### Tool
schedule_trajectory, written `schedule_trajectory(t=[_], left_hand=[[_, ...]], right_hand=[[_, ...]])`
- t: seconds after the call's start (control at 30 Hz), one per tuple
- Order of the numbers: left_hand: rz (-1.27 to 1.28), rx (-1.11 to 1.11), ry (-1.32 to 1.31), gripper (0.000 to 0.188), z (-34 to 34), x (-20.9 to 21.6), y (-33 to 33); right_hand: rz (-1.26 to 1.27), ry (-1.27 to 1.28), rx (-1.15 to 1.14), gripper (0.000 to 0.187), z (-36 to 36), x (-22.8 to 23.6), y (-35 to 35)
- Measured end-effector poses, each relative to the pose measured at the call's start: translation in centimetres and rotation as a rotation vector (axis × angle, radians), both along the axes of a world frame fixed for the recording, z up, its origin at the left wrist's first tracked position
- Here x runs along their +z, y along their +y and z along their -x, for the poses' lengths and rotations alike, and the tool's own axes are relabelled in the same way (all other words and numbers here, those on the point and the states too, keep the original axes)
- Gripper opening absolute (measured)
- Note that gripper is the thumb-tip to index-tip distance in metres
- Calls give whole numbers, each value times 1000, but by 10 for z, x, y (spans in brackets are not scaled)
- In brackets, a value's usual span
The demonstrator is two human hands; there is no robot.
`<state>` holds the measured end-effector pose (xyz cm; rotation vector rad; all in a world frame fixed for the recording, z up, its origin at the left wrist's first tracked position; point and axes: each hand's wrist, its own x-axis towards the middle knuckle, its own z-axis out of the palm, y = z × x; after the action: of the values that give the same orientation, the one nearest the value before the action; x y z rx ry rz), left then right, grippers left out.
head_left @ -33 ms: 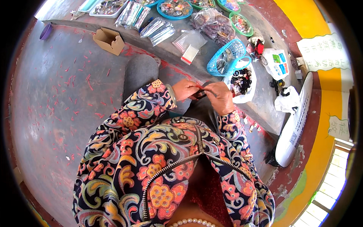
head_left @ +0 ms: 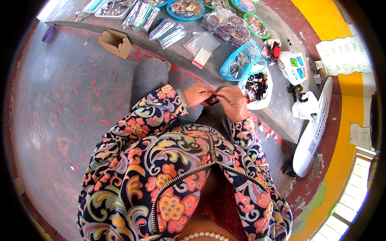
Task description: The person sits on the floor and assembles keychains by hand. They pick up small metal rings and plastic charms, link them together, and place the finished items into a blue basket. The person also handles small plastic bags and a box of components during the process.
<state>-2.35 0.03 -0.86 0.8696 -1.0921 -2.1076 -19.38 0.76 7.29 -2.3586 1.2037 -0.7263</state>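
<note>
Over my lap, my left hand and my right hand meet at the fingertips. Between them is a thin red strip, pinched by the fingers of both. A small dark loop-like piece shows just below the strip, against my dark trouser leg; whether it is joined to the strip I cannot tell. Fingers cover much of both pieces. Nearest to my right hand stands a white bag of black and coloured small items, with a blue openwork plastic basket beyond it.
An open cardboard box stands ahead on the left. Along the raised ledge lie clear packets, a small white box and a blue tray of small parts. Red scraps litter the floor. A long white bundle lies at right.
</note>
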Motion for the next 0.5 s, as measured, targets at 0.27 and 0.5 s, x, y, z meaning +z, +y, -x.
schedule_trajectory(t=[0.27, 0.5], left_hand=[[-98, 13, 113, 27, -2, -2, 0], [-137, 34, 86, 29, -2, -1, 0]], right_hand=[[110, 44, 10, 13, -5, -2, 1], [-30, -45, -43, 18, 2, -13, 1]])
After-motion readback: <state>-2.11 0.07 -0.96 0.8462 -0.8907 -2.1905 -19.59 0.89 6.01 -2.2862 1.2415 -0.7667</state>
